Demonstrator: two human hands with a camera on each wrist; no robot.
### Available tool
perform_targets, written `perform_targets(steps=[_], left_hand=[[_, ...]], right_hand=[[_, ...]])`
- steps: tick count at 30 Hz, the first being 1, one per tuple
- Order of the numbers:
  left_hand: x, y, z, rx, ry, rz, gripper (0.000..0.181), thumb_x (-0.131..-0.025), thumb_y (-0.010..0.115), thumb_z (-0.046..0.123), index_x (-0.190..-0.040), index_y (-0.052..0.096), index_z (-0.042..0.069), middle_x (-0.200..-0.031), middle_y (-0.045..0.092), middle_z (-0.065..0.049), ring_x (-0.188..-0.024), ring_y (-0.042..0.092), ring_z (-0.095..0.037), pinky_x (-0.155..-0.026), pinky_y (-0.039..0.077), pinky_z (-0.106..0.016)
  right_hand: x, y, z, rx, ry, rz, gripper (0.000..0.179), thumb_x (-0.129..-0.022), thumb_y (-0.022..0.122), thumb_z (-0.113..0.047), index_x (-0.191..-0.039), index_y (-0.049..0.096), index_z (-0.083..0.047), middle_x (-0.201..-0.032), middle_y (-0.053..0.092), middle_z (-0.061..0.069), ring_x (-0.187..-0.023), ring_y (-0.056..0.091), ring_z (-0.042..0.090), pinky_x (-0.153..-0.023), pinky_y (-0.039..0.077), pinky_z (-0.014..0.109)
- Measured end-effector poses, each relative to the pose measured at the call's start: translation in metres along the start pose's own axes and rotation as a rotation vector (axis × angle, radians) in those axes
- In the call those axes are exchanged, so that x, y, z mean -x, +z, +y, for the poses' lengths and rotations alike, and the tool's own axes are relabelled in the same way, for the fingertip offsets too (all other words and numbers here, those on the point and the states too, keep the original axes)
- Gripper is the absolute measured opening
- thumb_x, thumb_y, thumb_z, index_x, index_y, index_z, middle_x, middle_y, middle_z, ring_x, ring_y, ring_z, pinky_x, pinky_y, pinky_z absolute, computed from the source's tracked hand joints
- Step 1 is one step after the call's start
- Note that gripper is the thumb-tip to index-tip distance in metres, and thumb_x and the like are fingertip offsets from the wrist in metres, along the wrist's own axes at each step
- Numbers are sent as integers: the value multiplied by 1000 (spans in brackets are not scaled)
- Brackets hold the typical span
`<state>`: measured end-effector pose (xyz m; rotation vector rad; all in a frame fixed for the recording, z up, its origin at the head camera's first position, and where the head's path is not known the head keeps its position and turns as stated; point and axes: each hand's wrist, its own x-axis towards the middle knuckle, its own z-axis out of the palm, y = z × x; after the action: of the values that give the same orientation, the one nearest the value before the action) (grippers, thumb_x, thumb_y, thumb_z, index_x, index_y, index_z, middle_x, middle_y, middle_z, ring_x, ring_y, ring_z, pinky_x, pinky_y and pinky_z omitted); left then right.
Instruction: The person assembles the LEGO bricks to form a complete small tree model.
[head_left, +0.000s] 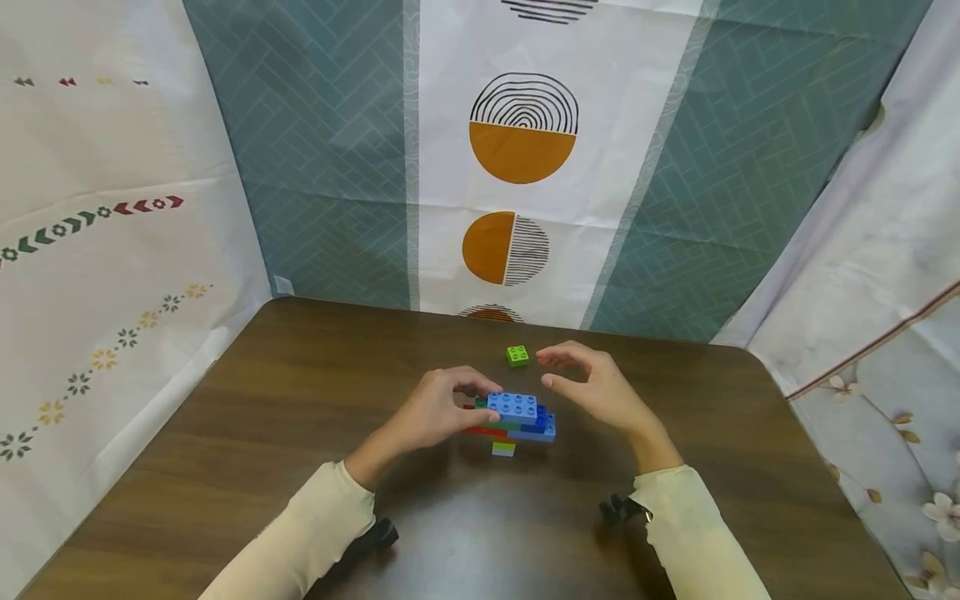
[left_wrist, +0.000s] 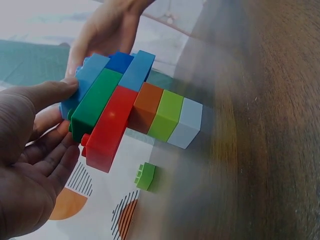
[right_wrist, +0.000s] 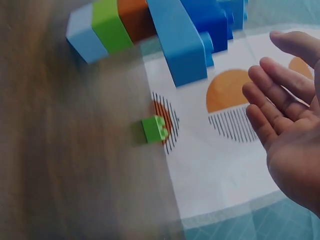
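A structure of toy building bricks [left_wrist: 111,112] stands on the table on a narrow column of white, lime green and orange bricks. Wider layers spread above it: a red brick [left_wrist: 112,131] and a light blue one, then a green brick [left_wrist: 97,102] and a dark blue one. On top lies another light blue brick [head_left: 513,406], which my left hand [head_left: 442,408] pinches between thumb and fingers. To the right, apart from the structure, my right hand [head_left: 596,385] hovers with loosely bent fingers and holds nothing. Beyond the structure sits a small lime green brick [head_left: 517,356].
The brown wooden table [head_left: 300,400] ends at a patterned cloth [head_left: 337,167] hanging behind it. White cloths hang at the left [head_left: 112,250] and right [head_left: 862,292]. Dark straps or mounts [head_left: 618,508] show at both wrists.
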<state>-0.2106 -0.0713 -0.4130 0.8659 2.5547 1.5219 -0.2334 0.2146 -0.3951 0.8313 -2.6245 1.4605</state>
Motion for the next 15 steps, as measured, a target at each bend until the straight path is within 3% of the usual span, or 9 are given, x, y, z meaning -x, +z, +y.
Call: perform_targets(steps=[6, 15], left_hand=[[-1, -1, 1, 9, 1, 7, 31, -85, 86, 21, -114, 77, 14, -110, 75, -1, -99, 67, -18, -96, 60, -48], [0, -1, 1, 11, -3, -4, 30, -86, 86, 22, -114, 77, 14, -111, 75, -1, -100, 66, -19, -97, 60, -47]], right_hand=[[-25, -13, 15, 3, 51, -22, 35, -97, 73, -20, -131, 67, -11, -128, 71, 11, -120, 65, 35, -107, 49, 59], [-53, -28, 40, 30, 140, -51, 35, -95, 73, -14, -129, 68, -6, -126, 71, 16, -115, 68, 30, -98, 55, 35]])
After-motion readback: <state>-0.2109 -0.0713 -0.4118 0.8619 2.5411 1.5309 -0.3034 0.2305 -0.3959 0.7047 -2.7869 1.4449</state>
